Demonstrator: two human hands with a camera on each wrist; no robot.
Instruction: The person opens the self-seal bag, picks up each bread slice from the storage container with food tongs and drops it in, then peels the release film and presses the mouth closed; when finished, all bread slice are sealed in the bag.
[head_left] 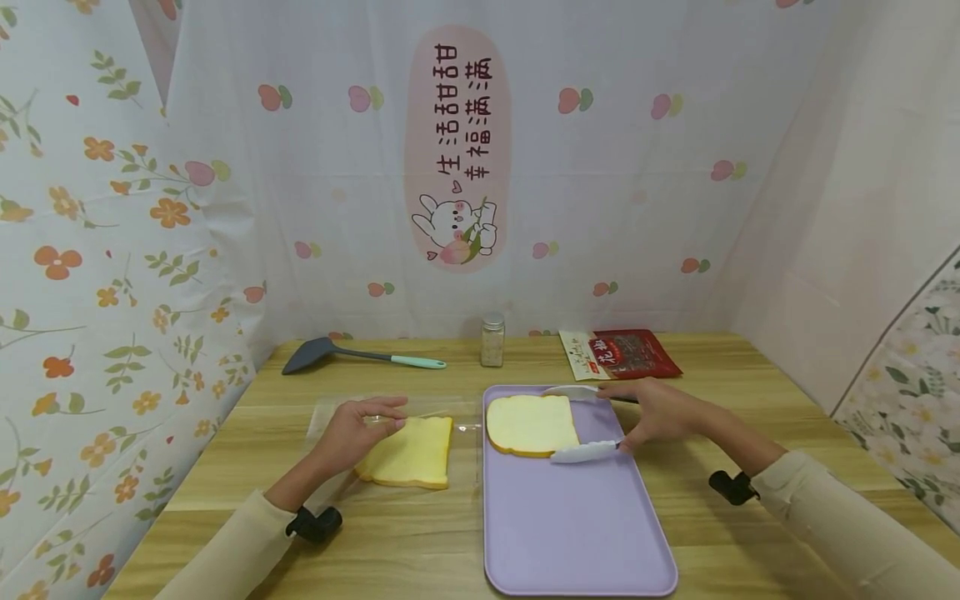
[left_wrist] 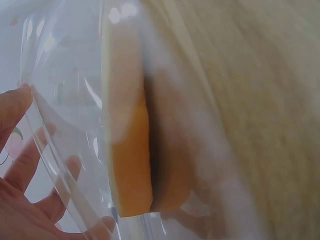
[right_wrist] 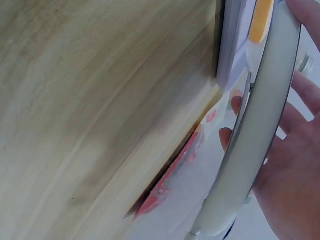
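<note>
My left hand [head_left: 348, 433] pinches the edge of a clear plastic bag [left_wrist: 65, 75] between thumb and fingers. Inside the bag, a bread slice [head_left: 412, 454] lies flat on the table; its orange-brown crust shows in the left wrist view. A second bread slice [head_left: 531, 423] rests on the upper left part of a purple tray [head_left: 577, 525]. With its thumb and fingers on opposite arms, my right hand [head_left: 663, 410] holds tongs [right_wrist: 260, 125]. The white tong tips are spread, reaching over the tray along the near and far edges of this slice.
Behind the bag lies a spatula [head_left: 360, 353] with a mint-green handle end. A small glass jar [head_left: 492, 343] stands at the table's back edge. To its right is a red and white packet [head_left: 622, 354]. Patterned curtains [head_left: 637, 208] hang around the wooden table [head_left: 405, 542].
</note>
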